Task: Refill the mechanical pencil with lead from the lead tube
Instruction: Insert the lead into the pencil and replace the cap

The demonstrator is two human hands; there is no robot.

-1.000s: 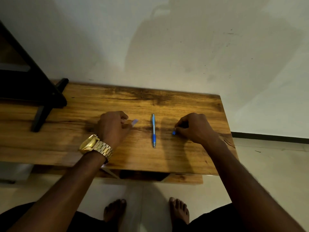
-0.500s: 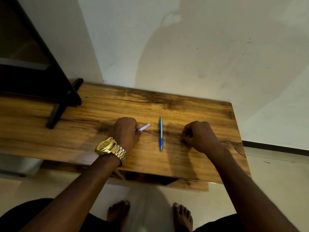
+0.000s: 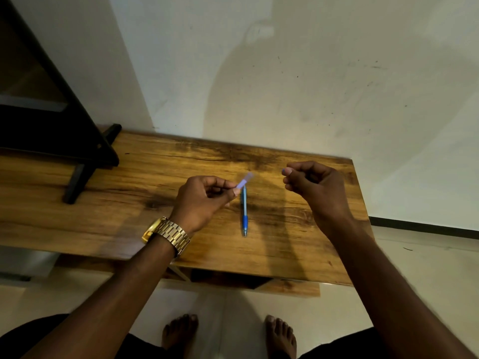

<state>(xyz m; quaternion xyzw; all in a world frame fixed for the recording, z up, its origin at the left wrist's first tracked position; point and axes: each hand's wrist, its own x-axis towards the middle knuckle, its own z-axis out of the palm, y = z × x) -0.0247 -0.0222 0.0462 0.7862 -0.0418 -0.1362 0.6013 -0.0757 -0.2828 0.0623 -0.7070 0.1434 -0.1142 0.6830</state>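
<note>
A blue mechanical pencil [image 3: 244, 212] lies on the wooden table [image 3: 145, 182], its length running away from me. My left hand [image 3: 204, 200] is raised just left of the pencil and pinches a small pale lead tube [image 3: 244, 180], which sticks out up and to the right and looks blurred. My right hand [image 3: 315, 186] hovers to the right of the pencil with fingers curled. A tiny blue piece [image 3: 286, 171] shows at its fingertips, likely the tube's cap.
A black stand [image 3: 85, 161] rests on the table's left part, with a dark frame rising from it. A white wall is behind the table. The table's right edge is near my right wrist. My bare feet [image 3: 181, 332] are on the tiled floor below.
Both hands have lifted off the table. The left hand raised the lead tube above the pencil's far end. The right hand rose with the small blue piece showing at its fingertips.
</note>
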